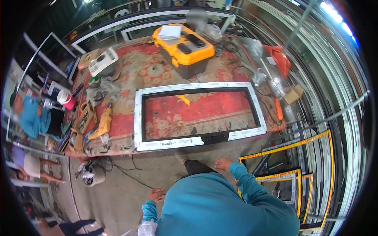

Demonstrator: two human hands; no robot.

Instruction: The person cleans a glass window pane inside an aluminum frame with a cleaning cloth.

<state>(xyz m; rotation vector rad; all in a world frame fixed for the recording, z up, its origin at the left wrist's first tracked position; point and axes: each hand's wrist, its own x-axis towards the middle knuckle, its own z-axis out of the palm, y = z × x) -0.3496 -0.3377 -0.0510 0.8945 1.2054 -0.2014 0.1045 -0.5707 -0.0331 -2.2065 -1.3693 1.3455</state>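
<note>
My left hand (156, 194) hangs low beside my body over the concrete floor, its fingers loosely bent and holding nothing I can see. Out in front of my right side, my right hand (223, 164) is also loosely bent, with no object visible in it. Neither hand touches the table. Nearest to the right hand is a rectangular frame (189, 85) with white protective film, lying flat at the table's front edge. Handwriting marks its near side, where a dark patch shows in the film. A small yellow piece (184, 100) lies within the frame's opening.
On the worn red table cover (130, 67) stand a yellow-lidded toolbox (185, 47), a white container (103, 62) and an orange-handled tool (278, 109). Yellow-taped frames (330, 173) lean at right. A bucket (92, 177) and cables lie on the floor. Other people (33, 114) are at left.
</note>
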